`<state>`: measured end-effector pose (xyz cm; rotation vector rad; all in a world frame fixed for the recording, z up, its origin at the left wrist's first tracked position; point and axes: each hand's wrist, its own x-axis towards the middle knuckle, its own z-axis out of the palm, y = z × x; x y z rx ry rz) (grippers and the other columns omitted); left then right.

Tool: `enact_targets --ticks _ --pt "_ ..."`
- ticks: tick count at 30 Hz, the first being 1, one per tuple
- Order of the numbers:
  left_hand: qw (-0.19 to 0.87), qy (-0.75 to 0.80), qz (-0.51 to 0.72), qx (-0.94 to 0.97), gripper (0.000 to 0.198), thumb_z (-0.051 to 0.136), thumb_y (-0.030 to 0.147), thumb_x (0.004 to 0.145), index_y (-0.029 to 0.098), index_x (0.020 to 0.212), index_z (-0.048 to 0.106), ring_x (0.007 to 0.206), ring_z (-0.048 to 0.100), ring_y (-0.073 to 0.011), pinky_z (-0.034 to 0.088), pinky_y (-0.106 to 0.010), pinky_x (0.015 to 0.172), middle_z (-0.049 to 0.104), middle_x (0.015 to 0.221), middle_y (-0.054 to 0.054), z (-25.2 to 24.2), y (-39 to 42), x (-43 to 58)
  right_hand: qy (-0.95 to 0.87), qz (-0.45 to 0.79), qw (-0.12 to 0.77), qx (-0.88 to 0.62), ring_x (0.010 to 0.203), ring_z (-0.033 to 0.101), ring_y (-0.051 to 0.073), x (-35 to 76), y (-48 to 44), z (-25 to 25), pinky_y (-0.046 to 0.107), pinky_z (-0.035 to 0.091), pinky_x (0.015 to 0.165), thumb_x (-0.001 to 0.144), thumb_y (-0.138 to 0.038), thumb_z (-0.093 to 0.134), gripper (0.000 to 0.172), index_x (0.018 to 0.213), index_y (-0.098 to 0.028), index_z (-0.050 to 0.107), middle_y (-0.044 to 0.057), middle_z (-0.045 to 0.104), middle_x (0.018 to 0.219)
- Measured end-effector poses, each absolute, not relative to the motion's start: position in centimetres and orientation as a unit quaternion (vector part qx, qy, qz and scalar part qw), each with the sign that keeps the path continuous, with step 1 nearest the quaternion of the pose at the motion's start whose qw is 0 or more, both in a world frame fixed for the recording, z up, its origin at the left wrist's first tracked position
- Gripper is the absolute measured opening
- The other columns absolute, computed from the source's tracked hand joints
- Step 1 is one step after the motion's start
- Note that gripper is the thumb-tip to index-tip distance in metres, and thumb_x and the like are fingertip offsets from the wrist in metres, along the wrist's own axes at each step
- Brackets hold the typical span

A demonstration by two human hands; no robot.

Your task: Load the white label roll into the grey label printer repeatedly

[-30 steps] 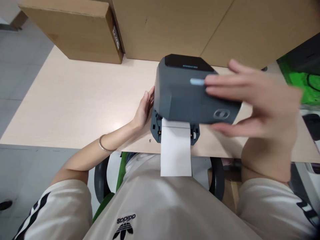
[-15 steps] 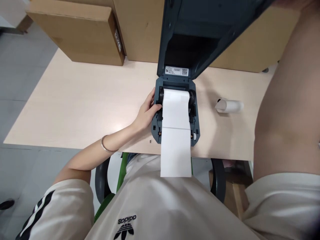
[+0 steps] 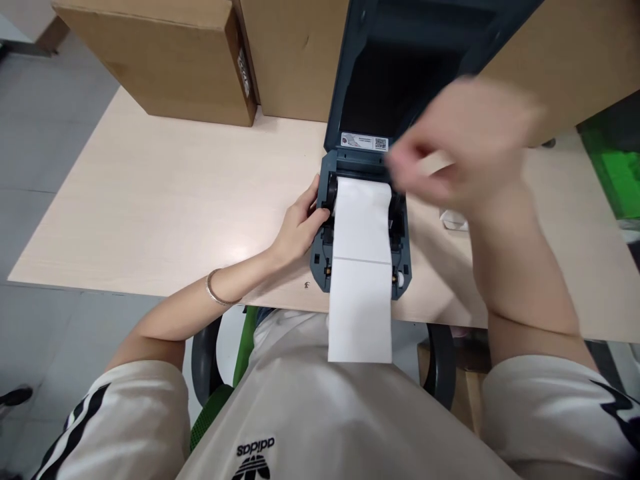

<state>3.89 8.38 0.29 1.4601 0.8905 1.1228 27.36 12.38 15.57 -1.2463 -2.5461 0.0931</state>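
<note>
A dark label printer stands on the table with its lid raised. A white label strip runs from the roll inside over the printer's front and past the table edge. My left hand grips the printer's left side, thumb on the inner rim and fingers along the outside. My right hand, smeared by motion, is in the air over the printer's right rear, before the lid. Its fingers are curled, and something pale shows between them that I cannot make out.
Cardboard boxes line the table's back edge. A curled white piece lies on the table right of the printer, partly behind my right arm. A green object is at the far right.
My right hand has come down from the upper right, near the lid's top, to above the printer's right rear. The view has shifted slightly. My left hand keeps its hold.
</note>
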Motion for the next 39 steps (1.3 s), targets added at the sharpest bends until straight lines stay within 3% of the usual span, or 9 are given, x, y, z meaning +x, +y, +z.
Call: enact_targets --ticks 5,11,15,19,23,26,30,36,39 --pt "0.513 0.388 0.469 0.605 0.072 0.064 0.033 0.097 0.026 0.167 0.05 0.165 0.046 -0.0349 0.034 -0.052 0.141 0.051 0.176 -0.001 0.5 8.4 3.9 -0.895 0.126 0.011 -0.427 0.12 0.07 0.037 26.2 13.8 11.8 0.053 0.056 0.105 0.081 -0.075 0.068 0.077 0.134 -0.02 0.074 0.014 0.073 0.133" --pt "0.507 0.394 0.468 0.607 0.071 0.064 0.032 0.096 0.028 0.165 0.051 0.166 0.044 -0.0358 0.033 -0.053 0.14 0.055 0.173 -0.002 0.3 8.4 3.9 -0.856 0.18 -0.121 -0.47 0.096 0.074 0.031 25.5 15.4 11.5 0.04 0.055 0.078 0.075 -0.085 0.073 0.079 0.125 -0.024 0.075 0.01 0.08 0.115" --pt "0.508 0.397 0.467 0.605 0.072 0.062 0.03 0.097 0.028 0.167 0.048 0.164 0.047 -0.0353 0.037 -0.052 0.138 0.053 0.175 -0.003 0.5 8.3 4.0 -0.853 0.162 -0.097 -0.486 0.096 0.073 0.03 25.2 15.1 11.3 0.036 0.052 0.071 0.068 -0.08 0.082 0.08 0.123 -0.023 0.074 0.01 0.079 0.11" --pt "0.513 0.386 0.467 0.608 0.073 0.061 0.028 0.097 0.028 0.168 0.048 0.161 0.052 -0.0352 0.042 -0.051 0.136 0.052 0.175 -0.002 0.4 8.4 4.0 -0.858 0.146 -0.007 -0.493 0.093 0.072 0.03 26.0 13.7 13.6 0.04 0.056 0.074 0.066 -0.078 0.084 0.078 0.121 -0.024 0.073 0.009 0.078 0.108" --pt "0.512 0.367 0.47 0.618 0.076 0.064 0.029 0.096 0.025 0.17 0.045 0.164 0.048 -0.0346 0.041 -0.048 0.137 0.046 0.179 -0.003 -0.3 8.8 3.8 -0.836 0.15 0.06 -0.525 0.085 0.07 0.028 29.7 11.5 18.4 0.046 0.059 0.075 0.06 -0.095 0.076 0.09 0.122 -0.03 0.072 0.007 0.076 0.101" --pt "0.509 0.362 0.469 0.625 0.077 0.063 0.032 0.097 0.024 0.171 0.043 0.166 0.045 -0.0338 0.039 -0.045 0.138 0.043 0.18 -0.004 -0.5 9.0 3.6 -0.83 0.139 0.071 -0.536 0.079 0.066 0.025 34.9 11.4 20.5 0.04 0.056 0.066 0.051 -0.109 0.067 0.098 0.111 -0.031 0.072 0.005 0.072 0.092" --pt "0.5 0.363 0.467 0.632 0.075 0.063 0.035 0.099 0.023 0.17 0.044 0.167 0.043 -0.034 0.038 -0.045 0.138 0.043 0.18 -0.005 -0.2 8.9 3.7 -0.794 0.194 0.025 -0.576 0.077 0.066 0.02 40.7 13.4 19.5 0.029 0.05 0.056 0.044 -0.105 0.077 0.092 0.098 -0.03 0.072 0.002 0.071 0.087" --pt "0.493 0.363 0.468 0.637 0.071 0.061 0.034 0.098 0.023 0.167 0.048 0.159 0.054 -0.0332 0.045 -0.043 0.133 0.051 0.175 -0.006 0.4 8.8 3.9 -0.732 0.236 -0.097 -0.632 0.091 0.066 0.022 39.2 16.4 14.7 0.033 0.05 0.076 0.076 -0.071 0.086 0.063 0.114 -0.023 0.073 0.008 0.077 0.116" --pt "0.489 0.376 0.463 0.636 0.071 0.061 0.033 0.098 0.024 0.167 0.048 0.158 0.054 -0.0325 0.046 -0.043 0.131 0.05 0.176 -0.006 0.3 8.8 3.8 -0.735 0.246 -0.113 -0.622 0.099 0.066 0.023 37.6 17.5 12.3 0.034 0.052 0.082 0.079 -0.066 0.086 0.065 0.124 -0.022 0.07 0.011 0.074 0.128"
